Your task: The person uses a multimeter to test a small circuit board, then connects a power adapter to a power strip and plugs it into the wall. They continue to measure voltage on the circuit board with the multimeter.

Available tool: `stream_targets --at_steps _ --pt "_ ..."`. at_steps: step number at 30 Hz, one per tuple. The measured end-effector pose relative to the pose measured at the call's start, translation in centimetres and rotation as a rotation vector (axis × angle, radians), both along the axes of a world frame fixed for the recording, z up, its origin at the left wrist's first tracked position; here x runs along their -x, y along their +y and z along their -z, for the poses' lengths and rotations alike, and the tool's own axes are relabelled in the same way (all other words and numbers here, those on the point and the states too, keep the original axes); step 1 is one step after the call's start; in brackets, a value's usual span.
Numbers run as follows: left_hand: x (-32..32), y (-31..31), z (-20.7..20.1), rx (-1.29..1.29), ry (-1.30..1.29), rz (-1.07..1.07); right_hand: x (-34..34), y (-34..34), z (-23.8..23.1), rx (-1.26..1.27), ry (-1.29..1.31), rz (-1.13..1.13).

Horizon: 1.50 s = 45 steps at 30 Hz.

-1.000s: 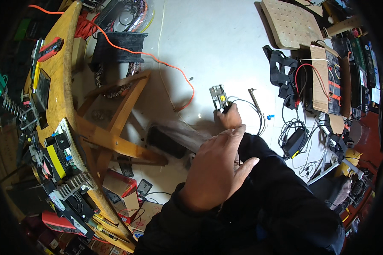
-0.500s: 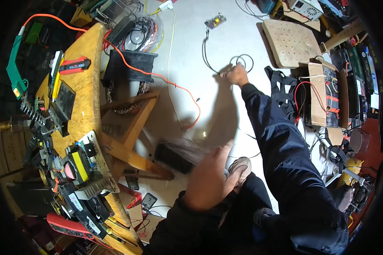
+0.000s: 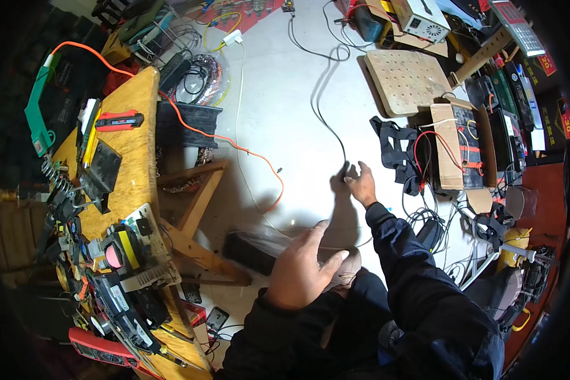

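Note:
My left hand [image 3: 299, 268] is raised near the lower middle, thumb and fingers apart, holding nothing. Farther ahead on the right, my right hand [image 3: 362, 187] reaches over the pale floor with thumb and forefinger spread. Close to its fingertips, a thin black cable [image 3: 322, 118] comes to its near end; I see no grip on it, though the hand's shadow darkens that spot. The cable runs away from me, crosses itself in a small loop, and leads up to a small circuit board [image 3: 288, 6], partly cut off at the top edge.
A wooden bench [image 3: 130, 158] with tools and electronics stands left. An orange cord [image 3: 234, 146] hangs from it onto the floor. On the right lie a perforated wooden board [image 3: 406, 82], black straps [image 3: 396, 151] and an open carton [image 3: 447, 147]. Before me is a plastic-wrapped dark object [image 3: 250, 251].
My right hand has drawn back toward me and opened, letting go of the looped cable. The circuit board now lies farther off, the cable stretched out. My left hand stays raised; the view has shifted.

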<state>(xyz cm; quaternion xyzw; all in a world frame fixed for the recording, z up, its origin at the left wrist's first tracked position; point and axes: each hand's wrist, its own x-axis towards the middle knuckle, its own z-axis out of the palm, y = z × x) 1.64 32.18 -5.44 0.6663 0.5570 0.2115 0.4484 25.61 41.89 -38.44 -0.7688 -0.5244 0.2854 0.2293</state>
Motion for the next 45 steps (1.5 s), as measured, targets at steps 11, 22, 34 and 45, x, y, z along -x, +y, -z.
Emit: stream_targets --at_steps 11,22,34,45 --pt "-0.3 0.3 -1.0 0.197 0.154 0.093 -2.4 3.1 0.8 -0.154 0.032 -0.273" --pt "0.1 1.9 -1.5 0.268 0.249 0.059 7.0 18.5 1.8 0.046 -0.161 -0.5" --pt "-0.5 3.7 -0.9 0.242 0.231 0.079 8.6 20.4 3.5 -0.006 -0.204 -0.447" --pt "-0.6 1.3 -0.7 0.067 0.175 0.063 -5.3 21.8 -21.9 -0.817 1.194 0.205"
